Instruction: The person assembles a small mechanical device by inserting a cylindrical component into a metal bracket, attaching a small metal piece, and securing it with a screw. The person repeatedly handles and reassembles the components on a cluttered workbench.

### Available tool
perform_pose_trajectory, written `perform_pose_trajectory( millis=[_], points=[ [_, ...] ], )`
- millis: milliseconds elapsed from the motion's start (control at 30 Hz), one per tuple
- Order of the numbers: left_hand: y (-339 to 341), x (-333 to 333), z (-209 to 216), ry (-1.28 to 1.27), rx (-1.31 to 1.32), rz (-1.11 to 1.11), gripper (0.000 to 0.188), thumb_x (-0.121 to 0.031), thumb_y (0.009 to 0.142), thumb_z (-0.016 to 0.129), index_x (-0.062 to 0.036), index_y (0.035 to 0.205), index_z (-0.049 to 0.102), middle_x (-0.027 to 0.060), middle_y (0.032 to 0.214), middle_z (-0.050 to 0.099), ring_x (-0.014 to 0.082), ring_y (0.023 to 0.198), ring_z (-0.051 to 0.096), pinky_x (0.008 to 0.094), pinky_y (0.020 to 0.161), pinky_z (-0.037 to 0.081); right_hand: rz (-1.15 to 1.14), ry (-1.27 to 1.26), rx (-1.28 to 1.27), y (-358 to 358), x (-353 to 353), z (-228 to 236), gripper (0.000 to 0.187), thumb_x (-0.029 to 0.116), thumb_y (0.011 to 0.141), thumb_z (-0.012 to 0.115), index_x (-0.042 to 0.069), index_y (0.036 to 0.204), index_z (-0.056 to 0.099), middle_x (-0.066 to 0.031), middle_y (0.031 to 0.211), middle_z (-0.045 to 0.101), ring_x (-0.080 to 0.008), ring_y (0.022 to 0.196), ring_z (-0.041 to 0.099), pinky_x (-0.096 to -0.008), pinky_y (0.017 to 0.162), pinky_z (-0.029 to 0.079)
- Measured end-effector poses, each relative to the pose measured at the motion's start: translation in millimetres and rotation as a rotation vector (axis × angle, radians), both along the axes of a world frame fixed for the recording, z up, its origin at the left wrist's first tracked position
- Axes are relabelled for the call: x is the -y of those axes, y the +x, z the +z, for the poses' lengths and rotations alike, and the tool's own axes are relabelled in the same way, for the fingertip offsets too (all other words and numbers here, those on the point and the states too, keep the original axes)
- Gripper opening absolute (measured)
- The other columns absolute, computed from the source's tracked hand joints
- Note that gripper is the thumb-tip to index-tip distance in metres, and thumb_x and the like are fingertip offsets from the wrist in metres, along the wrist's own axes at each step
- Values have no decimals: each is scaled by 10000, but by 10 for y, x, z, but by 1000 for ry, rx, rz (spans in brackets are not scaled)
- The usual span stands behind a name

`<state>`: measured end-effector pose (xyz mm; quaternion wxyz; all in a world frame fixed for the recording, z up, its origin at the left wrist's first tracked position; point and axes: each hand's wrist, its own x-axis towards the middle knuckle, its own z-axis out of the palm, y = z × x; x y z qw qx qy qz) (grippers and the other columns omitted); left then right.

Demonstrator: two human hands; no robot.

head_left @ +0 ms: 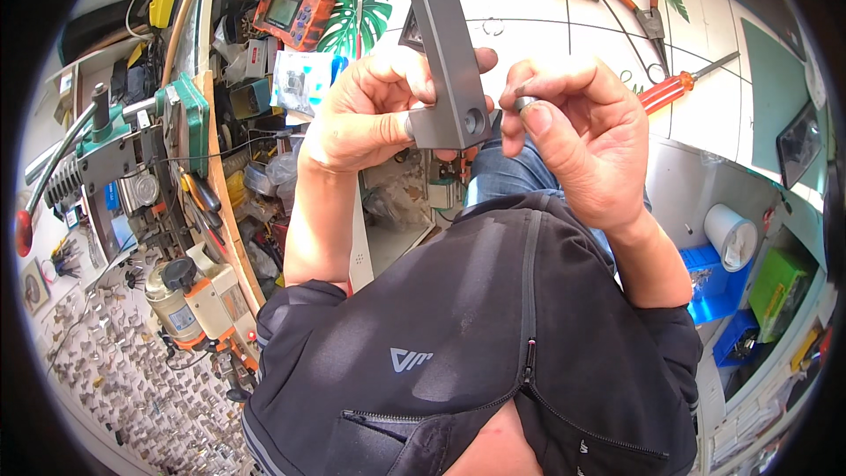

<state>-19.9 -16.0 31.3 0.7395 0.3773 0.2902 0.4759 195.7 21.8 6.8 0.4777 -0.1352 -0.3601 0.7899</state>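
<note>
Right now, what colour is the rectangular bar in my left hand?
The rectangular bar is dark grey, best seen in the head view.

The bar (443,48) you held was dark grey, your jacket (458,300) black, your jeans (511,172) blue. Green leaves (356,21) patterned your white, black-lined counter (538,40); toward its right edge were an orange-red screwdriver handle (667,94) and a dull-green mat (765,79). The meter (300,18) by the left edge was orange.
</note>
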Motion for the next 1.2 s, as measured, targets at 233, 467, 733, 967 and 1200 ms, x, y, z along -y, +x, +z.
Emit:
perform_pose_trajectory(
  millis=[233, 467, 733, 967, 1200],
  points=[
    [55, 1, 24, -38, -73, 40, 267, -3, 839, 628, -43, 1088, 542, 303, 1402, 344, 362, 1169, 543, 359, 733, 604, 33, -210, 158, -35, -6, -56, 135, 62, 953, 456, -30, 1022, 526, -67, 821, 572, -75, 615, 532, -220, 571, 460],
    [180, -23, 128, -132, -403, 92, 314, -41, 870, 580, 5, 1177, 533, 111, 1212, 576, 190, 1114, 570, 338, 881, 522, 108, 24, 593, -73, -139, -110, 314, 267, 1000, 423, -26, 1053, 524, -101, 769, 550, -115, 714, 517, -252, 603, 433],
    [506, -40, 420, 13, -665, 175, 388, 7, 855, 505, 57, 1239, 492, 149, 1248, 534, 183, 1082, 556, 296, 867, 502, 288, -338, 333, -78, -193, -49, 346, 374, 1008, 380, 52, 1022, 506, -18, 702, 515, -54, 515, 355, -198, 442, 269],
    [703, -61, 343, 306, -886, 315, 427, 12, 767, 704, -2, 1177, 585, 119, 1104, 580, 96, 843, 580, 226, 659, 499, 405, -472, -195, -22, -214, -206, 416, 343, 1011, 300, -6, 1182, 449, -130, 1029, 557, -225, 958, 549, -289, 673, 516],
    [761, -56, 277, 518, -1054, 474, 422, -27, 694, 786, -40, 1095, 655, 121, 1026, 589, 82, 706, 549, 196, 547, 437, 476, -339, -252, -25, -184, -200, 495, 447, 1001, 277, 6, 1119, 471, -33, 837, 504, -63, 571, 372, -191, 428, 257]
  ],
)
